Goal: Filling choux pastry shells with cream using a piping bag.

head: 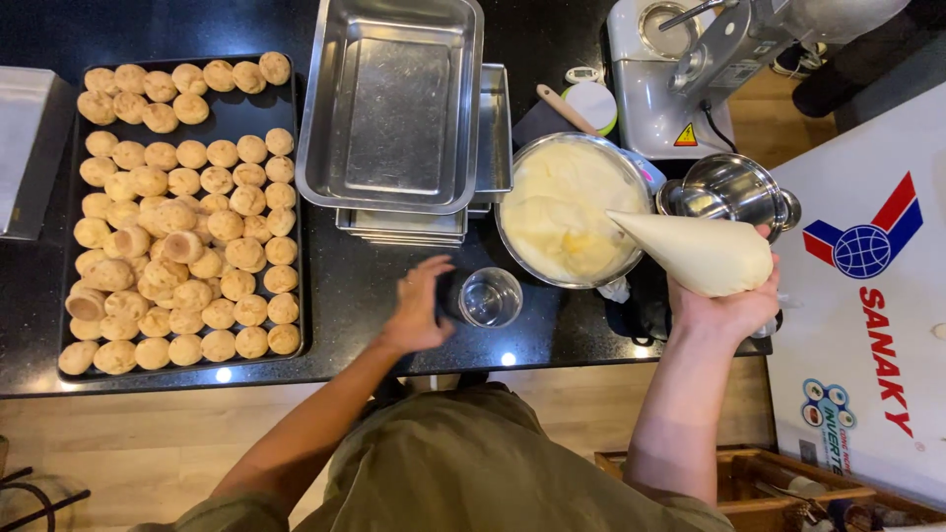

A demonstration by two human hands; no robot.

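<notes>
Nearest the person, the right hand (727, 300) is gripping the twisted end of a full cream-coloured piping bag (702, 252), fingers wrapped tight around it, with the tip pointing left over the near rim of the big steel bowl of cream (570, 209). The left hand (416, 307) is hovering loosely curled and holding nothing, just beside a small clear glass (490, 297) that is standing empty on the dark tabletop (355, 296). As far as can be judged, the bag is already loaded, while the filling work itself is hardly showing: on the left, the black tray (256, 116) is carrying many rows of pale round pastry shells (187, 236), and whether any are filled cannot be told. Farther back, an empty steel pan (394, 103) is sitting atop a stack of similar trays, suggesting no finished pieces are collected yet. At the far right, a small steel pot (734, 189) and a mixer (709, 69) are standing idle.
</notes>
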